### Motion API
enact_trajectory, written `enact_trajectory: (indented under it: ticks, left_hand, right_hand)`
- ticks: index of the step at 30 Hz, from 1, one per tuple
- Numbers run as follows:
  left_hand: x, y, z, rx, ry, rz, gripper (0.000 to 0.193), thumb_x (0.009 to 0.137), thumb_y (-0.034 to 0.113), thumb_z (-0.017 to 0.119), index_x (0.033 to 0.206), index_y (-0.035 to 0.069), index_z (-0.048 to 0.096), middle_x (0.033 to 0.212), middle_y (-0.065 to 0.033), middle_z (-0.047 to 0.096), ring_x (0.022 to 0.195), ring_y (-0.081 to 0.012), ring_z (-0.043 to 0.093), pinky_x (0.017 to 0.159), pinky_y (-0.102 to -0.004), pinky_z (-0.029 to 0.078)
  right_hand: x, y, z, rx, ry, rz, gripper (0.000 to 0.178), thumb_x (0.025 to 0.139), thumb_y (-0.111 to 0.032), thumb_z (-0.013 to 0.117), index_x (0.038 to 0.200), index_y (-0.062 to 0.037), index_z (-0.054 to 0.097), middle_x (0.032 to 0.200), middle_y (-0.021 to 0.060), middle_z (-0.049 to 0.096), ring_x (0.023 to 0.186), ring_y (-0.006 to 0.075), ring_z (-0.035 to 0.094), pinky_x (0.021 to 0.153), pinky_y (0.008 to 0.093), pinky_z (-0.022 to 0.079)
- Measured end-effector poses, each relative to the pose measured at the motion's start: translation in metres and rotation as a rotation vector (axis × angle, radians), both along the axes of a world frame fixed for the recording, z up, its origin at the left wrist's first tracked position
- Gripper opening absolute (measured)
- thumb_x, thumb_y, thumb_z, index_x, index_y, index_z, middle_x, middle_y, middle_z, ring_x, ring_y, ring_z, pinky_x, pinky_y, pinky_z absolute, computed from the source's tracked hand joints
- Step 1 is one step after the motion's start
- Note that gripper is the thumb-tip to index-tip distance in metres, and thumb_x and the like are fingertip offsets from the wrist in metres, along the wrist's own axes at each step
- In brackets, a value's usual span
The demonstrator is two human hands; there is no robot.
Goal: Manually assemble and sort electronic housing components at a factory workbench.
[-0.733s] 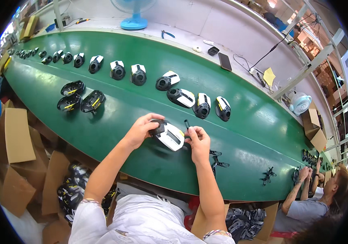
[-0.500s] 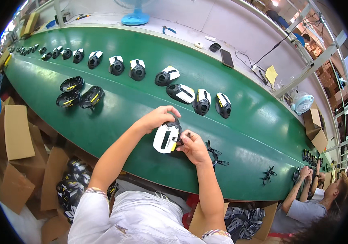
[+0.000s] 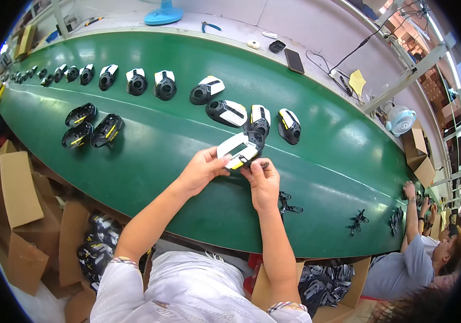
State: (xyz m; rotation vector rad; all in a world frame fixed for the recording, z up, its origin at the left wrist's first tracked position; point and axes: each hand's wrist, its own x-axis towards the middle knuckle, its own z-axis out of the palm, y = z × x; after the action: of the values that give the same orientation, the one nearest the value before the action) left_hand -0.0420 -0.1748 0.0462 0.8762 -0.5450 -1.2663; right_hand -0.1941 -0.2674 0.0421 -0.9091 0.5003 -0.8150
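A white-and-black plastic shell (image 3: 232,144) with a yellow strip is held tilted above the green table, its black rounded end pointing away from me. My left hand (image 3: 206,168) pinches the white near-left edge between thumb and fingers. Closed at the near-right edge, my right hand (image 3: 262,182) also grips the shell, and a small dark piece shows by its thumb and forefinger. Just beyond, similar finished-looking shells stand on the table, among them one partly covered shell (image 3: 261,117) and another shell (image 3: 289,127) to its right. Black bracket-like parts (image 3: 289,203) lie right of my right hand.
Several shells form a row (image 3: 136,82) along the green table (image 3: 160,140). Upturned shells (image 3: 106,131) lie left. Cardboard boxes (image 3: 21,188) and a box of parts (image 3: 324,288) stand below the near edge. A co-worker (image 3: 411,264) works at right. A phone (image 3: 294,61) lies beyond.
The shell has moved away from me and turned, nearing the row. My left hand has shifted from its black end to its white edge. The co-worker's arm has reached farther out.
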Motion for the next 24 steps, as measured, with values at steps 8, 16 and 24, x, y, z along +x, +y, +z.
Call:
enact_trajectory:
  ticks: [8,16,24]
  left_hand:
    - [0.011,0.003,-0.002,-0.023,-0.29,-0.05,0.033,0.087,0.013,0.062,0.115,-0.002,0.053,0.107,-0.0063,0.06,0.097,-0.0109,0.055,0.084,-0.0254,0.044]
    - [0.019,0.005,-0.008,0.079,-0.304,-0.142,0.039,0.084,0.008,0.063,0.119,-0.004,0.051,0.106,-0.0089,0.061,0.097,-0.0133,0.058,0.086,-0.0271,0.047]
    - [0.009,0.005,-0.001,0.037,-0.337,-0.095,0.038,0.082,0.006,0.064,0.117,-0.006,0.053,0.102,-0.0116,0.063,0.094,-0.015,0.06,0.084,-0.0286,0.048]
  right_hand:
    - [-0.01,-0.008,0.005,-0.212,0.25,-0.138,0.016,0.088,-0.014,0.063,0.092,-0.0001,0.057,0.071,0.004,0.057,0.055,0.009,0.051,0.05,0.0222,0.043]
    - [-0.014,-0.008,0.013,-0.236,0.33,0.148,0.02,0.091,-0.014,0.058,0.099,0.0044,0.063,0.08,0.0062,0.062,0.063,0.007,0.053,0.053,0.0206,0.042]
    - [-0.009,0.002,0.019,-0.447,0.349,-0.09,0.02,0.089,-0.014,0.061,0.093,0.005,0.067,0.068,-0.0031,0.047,0.062,0.0052,0.04,0.056,0.02,0.03]
